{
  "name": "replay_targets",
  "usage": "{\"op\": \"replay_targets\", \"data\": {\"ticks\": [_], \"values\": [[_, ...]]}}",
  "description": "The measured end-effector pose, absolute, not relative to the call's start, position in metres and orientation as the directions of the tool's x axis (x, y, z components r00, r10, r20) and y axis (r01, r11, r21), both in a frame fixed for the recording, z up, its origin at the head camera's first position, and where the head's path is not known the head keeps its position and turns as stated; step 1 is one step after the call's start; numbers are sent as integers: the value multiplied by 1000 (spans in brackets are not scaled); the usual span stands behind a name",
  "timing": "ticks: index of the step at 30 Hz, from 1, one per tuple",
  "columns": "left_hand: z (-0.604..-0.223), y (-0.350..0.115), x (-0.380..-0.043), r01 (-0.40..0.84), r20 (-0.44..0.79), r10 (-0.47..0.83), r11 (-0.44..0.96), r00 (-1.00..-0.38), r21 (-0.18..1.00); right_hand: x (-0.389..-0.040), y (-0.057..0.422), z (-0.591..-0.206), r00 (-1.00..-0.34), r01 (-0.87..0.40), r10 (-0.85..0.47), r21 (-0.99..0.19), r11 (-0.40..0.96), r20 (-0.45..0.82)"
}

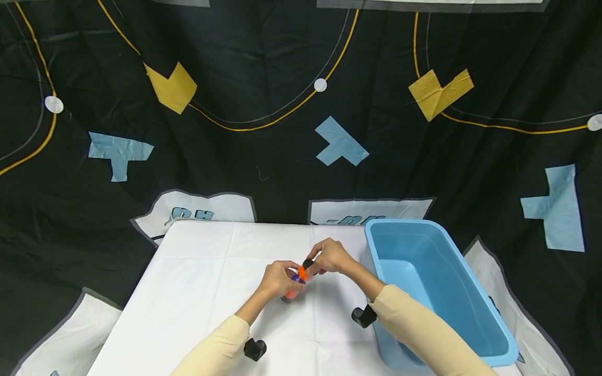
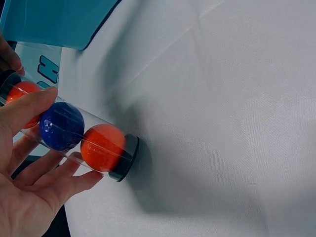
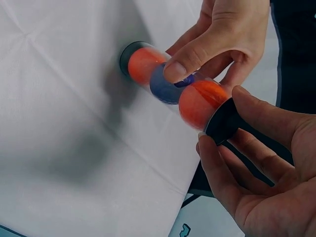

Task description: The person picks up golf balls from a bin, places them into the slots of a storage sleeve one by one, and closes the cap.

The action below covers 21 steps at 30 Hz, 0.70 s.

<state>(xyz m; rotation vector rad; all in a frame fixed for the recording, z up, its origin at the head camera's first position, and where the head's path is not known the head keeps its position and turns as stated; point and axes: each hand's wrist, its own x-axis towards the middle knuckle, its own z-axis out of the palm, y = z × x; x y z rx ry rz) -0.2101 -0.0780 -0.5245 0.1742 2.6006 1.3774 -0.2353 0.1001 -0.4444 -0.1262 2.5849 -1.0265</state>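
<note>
A clear tube of balls point(image 2: 95, 144) is held tilted just over the white table, with two orange balls and a dark blue ball point(image 2: 62, 126) between them. Black caps close both its ends. My left hand point(image 1: 277, 279) grips the tube around its middle, thumb on one side and fingers on the other. At the upper end, my right hand point(image 1: 331, 257) pinches the black cap point(image 3: 223, 121) between thumb and fingers. The lower black cap point(image 2: 125, 158) points down toward the tabletop. In the head view the hands partly hide the tube.
A light blue plastic tub point(image 1: 414, 271) stands on the right side of the white-covered table point(image 1: 202, 271), beneath my right forearm. Behind the table hangs a black cloth point(image 1: 263, 172) with yellow and blue tape shapes.
</note>
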Motion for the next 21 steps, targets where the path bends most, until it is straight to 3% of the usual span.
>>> {"op": "replay_targets", "data": {"ticks": [21], "values": [[-526, -82, -210, 13, -107, 194, 534, -975, 846, -236, 93, -443, -933, 67, -192, -671, 739, -305]]}}
